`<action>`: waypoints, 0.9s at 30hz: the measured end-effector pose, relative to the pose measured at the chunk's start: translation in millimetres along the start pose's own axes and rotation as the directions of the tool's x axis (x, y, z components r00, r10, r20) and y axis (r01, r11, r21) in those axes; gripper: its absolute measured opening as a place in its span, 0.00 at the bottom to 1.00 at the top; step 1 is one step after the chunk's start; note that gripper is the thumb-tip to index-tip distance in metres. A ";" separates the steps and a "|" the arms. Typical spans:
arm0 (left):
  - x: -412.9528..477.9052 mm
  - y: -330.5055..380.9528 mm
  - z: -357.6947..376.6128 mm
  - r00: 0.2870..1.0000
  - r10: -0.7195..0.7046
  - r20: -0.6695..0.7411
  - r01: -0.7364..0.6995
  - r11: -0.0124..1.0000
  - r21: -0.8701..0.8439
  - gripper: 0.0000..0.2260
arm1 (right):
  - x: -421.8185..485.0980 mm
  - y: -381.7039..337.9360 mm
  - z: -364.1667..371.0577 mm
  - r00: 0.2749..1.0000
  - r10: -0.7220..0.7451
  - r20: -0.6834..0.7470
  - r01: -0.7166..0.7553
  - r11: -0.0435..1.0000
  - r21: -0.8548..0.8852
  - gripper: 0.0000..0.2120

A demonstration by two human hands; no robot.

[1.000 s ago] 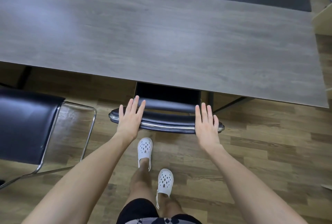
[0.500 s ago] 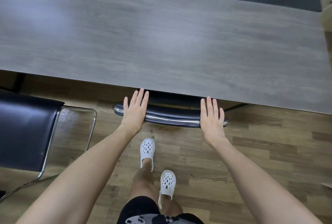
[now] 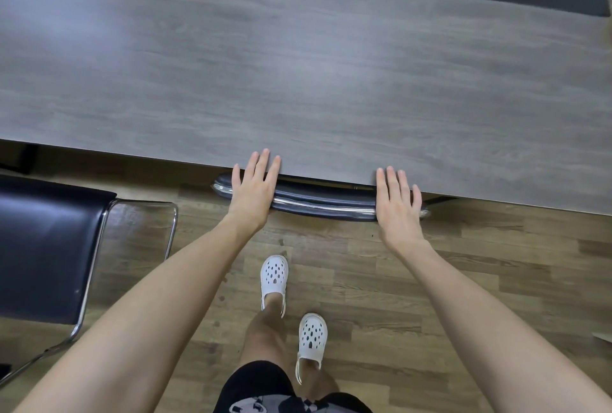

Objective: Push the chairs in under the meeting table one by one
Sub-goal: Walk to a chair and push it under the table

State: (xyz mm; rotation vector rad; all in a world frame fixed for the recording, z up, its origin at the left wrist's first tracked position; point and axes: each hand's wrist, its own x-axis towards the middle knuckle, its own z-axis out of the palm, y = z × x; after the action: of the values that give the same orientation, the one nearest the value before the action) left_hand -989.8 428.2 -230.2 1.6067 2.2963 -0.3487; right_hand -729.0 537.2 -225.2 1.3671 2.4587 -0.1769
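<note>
Neither grip is closed: the left hand (image 3: 253,189) and right hand (image 3: 397,204) lie flat, fingers straight, palms pressing a curved black padded chair back with a chrome rail (image 3: 324,202), one near each end, likely to keep it sliding straight. Beyond the fingertips, its seat is hidden under the smooth grey wood-grain desk (image 3: 298,81). Well left of the left hand, a second black leather chair with a bent chrome tube frame (image 3: 49,247) stands out on the brown plank floor (image 3: 480,280).

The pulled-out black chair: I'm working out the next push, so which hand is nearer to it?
Left. The left hand lies flat on the tucked-in chair's backrest at the end toward the pulled-out black chair; the right hand lies on the backrest's opposite end, farther away.
</note>
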 end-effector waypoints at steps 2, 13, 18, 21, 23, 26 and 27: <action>4.2 -0.8 -2.7 1.000 0.002 0.002 -0.002 1.000 -0.004 0.51 | 4.7 0.3 -1.1 1.000 0.001 -0.010 -0.001 1.000 0.003 0.49; 9.8 -1.5 -5.6 1.000 0.010 0.006 -0.010 1.000 -0.026 0.50 | 11.8 1.5 -0.5 1.000 0.022 0.010 -0.022 1.000 -0.009 0.48; 3.9 -1.3 -9.1 1.000 0.019 0.018 -0.019 0.999 -0.037 0.48 | 9.2 0.5 -3.9 0.997 0.029 0.065 -0.027 0.999 -0.031 0.45; -6.9 2.5 -12.2 0.999 0.027 0.035 -0.026 0.999 -0.037 0.46 | 1.1 -3.2 -6.2 0.992 0.069 0.105 -0.065 0.997 -0.036 0.43; -20.8 7.7 -11.9 0.999 0.029 0.031 -0.027 0.999 -0.044 0.42 | -8.1 -8.9 -8.2 0.986 0.105 0.130 -0.105 0.994 -0.012 0.42; -47.2 15.9 -9.7 1.000 0.027 -0.012 -0.028 0.998 -0.059 0.39 | -24.6 -18.1 -10.8 0.984 0.116 0.134 -0.124 0.991 0.050 0.39; -55.5 17.8 -8.7 0.999 0.031 -0.030 -0.033 0.997 -0.076 0.39 | -30.3 -20.4 -11.3 0.985 0.112 0.128 -0.122 0.990 0.074 0.39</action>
State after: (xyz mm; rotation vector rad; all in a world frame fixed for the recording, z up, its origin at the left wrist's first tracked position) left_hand -956.4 389.6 -200.9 1.6191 2.2736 -0.2287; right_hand -733.8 504.9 -205.4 1.4837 2.2850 -0.3271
